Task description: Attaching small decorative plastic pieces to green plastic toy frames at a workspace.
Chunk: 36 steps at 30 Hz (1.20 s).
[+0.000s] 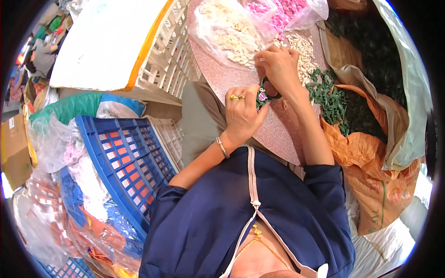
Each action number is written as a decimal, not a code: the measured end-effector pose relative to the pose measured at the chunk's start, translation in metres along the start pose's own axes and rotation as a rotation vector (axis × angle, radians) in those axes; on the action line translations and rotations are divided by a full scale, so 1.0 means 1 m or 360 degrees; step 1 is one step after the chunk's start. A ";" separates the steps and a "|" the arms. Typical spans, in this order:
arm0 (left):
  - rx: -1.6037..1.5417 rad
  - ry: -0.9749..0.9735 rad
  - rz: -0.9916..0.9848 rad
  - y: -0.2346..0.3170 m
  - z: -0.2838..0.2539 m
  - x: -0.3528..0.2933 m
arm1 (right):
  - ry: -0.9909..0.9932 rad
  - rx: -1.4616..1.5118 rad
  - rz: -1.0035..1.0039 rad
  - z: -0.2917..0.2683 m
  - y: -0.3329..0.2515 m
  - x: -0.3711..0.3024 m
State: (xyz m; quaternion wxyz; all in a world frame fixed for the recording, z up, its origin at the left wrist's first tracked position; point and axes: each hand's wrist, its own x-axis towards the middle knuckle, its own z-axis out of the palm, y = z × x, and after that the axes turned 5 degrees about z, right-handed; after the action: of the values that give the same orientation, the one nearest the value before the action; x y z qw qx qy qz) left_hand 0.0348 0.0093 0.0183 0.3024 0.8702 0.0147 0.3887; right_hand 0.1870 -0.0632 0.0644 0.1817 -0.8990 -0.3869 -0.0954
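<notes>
My left hand (243, 113), with a ring and a bracelet, is closed on a dark green band bearing small pink and white flowers (263, 96). The band's loop stands out toward my right wrist. Above it my right hand (282, 68) reaches over the speckled pink table (271, 132), its fingertips pinched down by cream-white small pieces. Whether a piece is between them is hidden. A clear bag of cream pieces (232, 34) lies just left of these fingers, and a loose pile of the same pieces (302, 52) to their right.
A bag of pink pieces (289, 11) lies at the far end. Green leafy pieces (330, 99) spread at the table's right edge, beside an orange woven sack (359, 155). On the left stand a blue plastic crate (95, 153), a white slatted crate (169, 51) and plastic bags (51, 185).
</notes>
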 end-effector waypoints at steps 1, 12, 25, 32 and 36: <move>-0.0030 0.0014 0.0009 0.001 0.002 0.001 | -0.0079 0.0004 0.0085 0.003 0.002 0.001; -0.0148 0.0332 -0.0150 -0.005 0.006 -0.008 | 0.0018 0.0901 0.0179 -0.043 -0.008 -0.049; -0.0242 0.0357 -0.0145 -0.004 0.008 -0.011 | 0.0129 0.0460 -0.0315 -0.043 0.001 -0.061; -0.0235 0.0267 -0.0086 -0.004 0.005 -0.011 | 0.0153 0.0448 -0.0373 -0.042 0.001 -0.059; -0.0239 0.0272 -0.0077 -0.004 0.006 -0.011 | 0.0151 0.0447 -0.0380 -0.042 0.000 -0.060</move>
State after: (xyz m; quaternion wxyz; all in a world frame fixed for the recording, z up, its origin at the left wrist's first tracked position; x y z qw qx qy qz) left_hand 0.0318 0.0071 0.0058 0.3737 0.8082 0.0323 0.4541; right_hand 0.1452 -0.1197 0.0839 0.3108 -0.8070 -0.4913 -0.1038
